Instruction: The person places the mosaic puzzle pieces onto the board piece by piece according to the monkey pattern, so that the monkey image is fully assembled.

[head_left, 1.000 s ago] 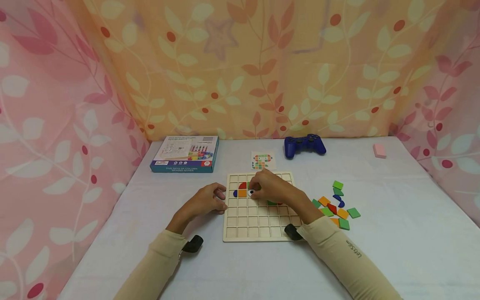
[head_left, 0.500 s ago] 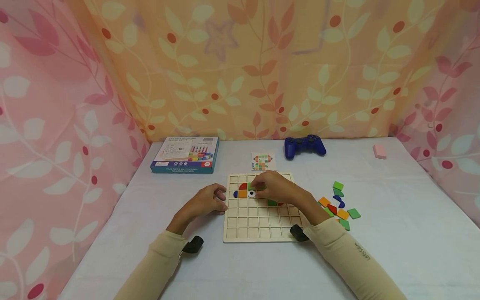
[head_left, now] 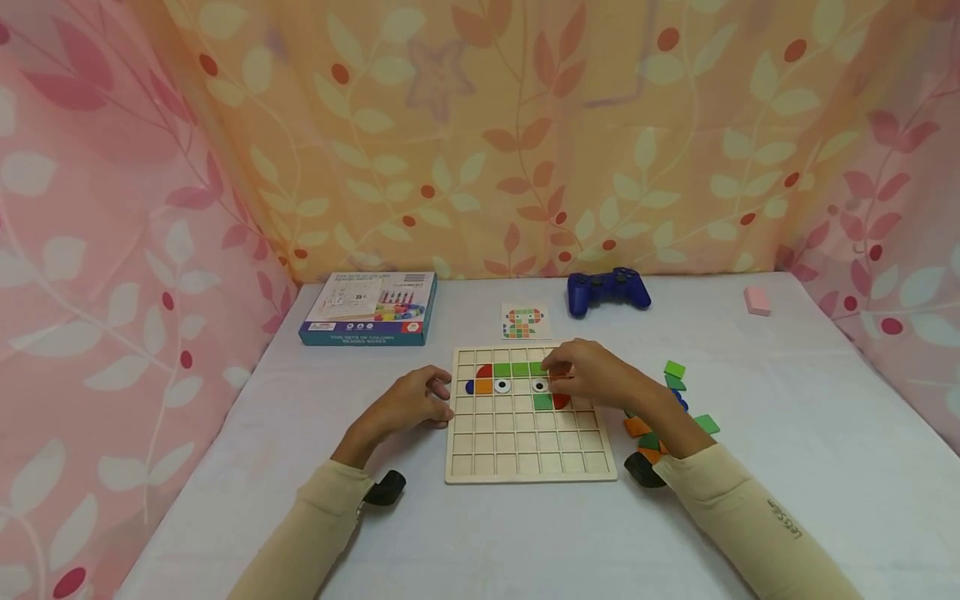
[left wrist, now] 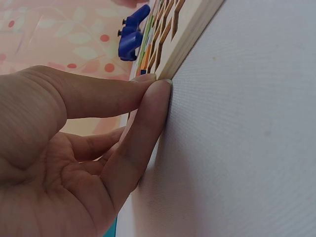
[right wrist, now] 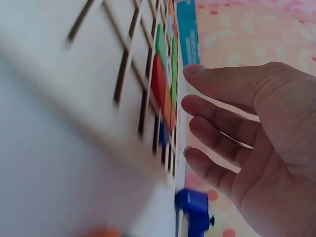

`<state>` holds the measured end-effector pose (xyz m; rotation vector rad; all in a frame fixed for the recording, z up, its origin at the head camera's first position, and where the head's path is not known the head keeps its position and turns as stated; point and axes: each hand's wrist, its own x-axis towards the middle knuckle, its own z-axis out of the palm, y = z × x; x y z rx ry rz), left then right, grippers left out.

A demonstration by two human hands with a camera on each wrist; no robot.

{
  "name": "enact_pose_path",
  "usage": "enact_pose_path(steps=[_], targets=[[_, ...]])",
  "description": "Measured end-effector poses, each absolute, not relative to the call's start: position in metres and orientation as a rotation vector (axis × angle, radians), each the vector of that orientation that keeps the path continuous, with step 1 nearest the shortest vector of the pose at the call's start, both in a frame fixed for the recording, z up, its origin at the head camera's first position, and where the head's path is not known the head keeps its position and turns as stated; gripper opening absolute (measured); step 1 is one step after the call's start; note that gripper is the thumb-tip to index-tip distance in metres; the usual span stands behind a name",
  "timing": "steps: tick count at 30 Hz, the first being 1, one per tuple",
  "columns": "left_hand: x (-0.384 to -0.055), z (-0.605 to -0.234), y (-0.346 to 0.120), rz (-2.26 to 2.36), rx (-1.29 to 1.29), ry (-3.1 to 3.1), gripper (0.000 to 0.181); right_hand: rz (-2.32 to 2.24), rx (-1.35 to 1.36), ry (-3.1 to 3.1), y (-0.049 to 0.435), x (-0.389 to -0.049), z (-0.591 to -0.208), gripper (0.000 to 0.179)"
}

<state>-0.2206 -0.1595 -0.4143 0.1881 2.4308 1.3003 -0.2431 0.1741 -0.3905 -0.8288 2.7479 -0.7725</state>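
Note:
A wooden grid board (head_left: 510,463) lies flat on the table. Its upper rows hold coloured tiles: a blue half-round, red corners, an orange square (head_left: 483,386), green squares (head_left: 521,369) and two white eye discs (head_left: 502,385). My left hand (head_left: 411,400) is at the board's left side; in the left wrist view its thumb and index finger pinch the edge. Over the upper right of the board is my right hand (head_left: 596,373), partly covering the tiles there. In the right wrist view the fingers (right wrist: 217,111) are spread, with nothing between them.
Loose coloured tiles (head_left: 707,424) lie right of the board, some hidden behind the right forearm. Behind the board are a pattern card (head_left: 525,322) and a blue game controller (head_left: 608,292). A box (head_left: 367,308) sits back left, a pink block (head_left: 757,301) back right.
My right hand has let go of the left eye disc and moved right across the board, uncovering green squares and the second eye disc. The left hand stays put.

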Motion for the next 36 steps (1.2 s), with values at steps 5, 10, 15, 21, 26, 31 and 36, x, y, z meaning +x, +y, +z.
enact_pose_path(steps=[5, 10, 15, 21, 26, 31, 36], targets=[[-0.221, -0.415, -0.159, 1.298, 0.181, 2.433, 0.057, -0.764, -0.757, 2.761, 0.197, -0.239, -0.393, 0.029], [-0.221, -0.415, -0.159, 1.299, 0.183, 2.433, 0.057, -0.763, -0.688, 2.773, 0.221, -0.232, -0.394, 0.03], [-0.222, -0.416, -0.159, 1.291, 0.193, 2.437, 0.057, -0.734, -0.645, 2.797, 0.241, -0.224, -0.393, 0.03], [-0.222, -0.415, -0.16, 1.284, 0.198, 2.431, 0.058, -0.714, -0.617, 2.831, 0.264, -0.213, -0.392, 0.031], [-0.222, -0.414, -0.159, 1.273, 0.195, 2.442, 0.057, -0.701, -0.576, 2.851, 0.278, -0.205, -0.393, 0.034], [-0.222, -0.415, -0.159, 1.274, 0.194, 2.45, 0.057, -0.68, -0.539, 2.874, 0.287, -0.2, -0.393, 0.035], [-0.222, -0.415, -0.159, 1.27, 0.19, 2.451, 0.056, -0.681, -0.541, 2.876, 0.296, -0.195, -0.394, 0.035]])
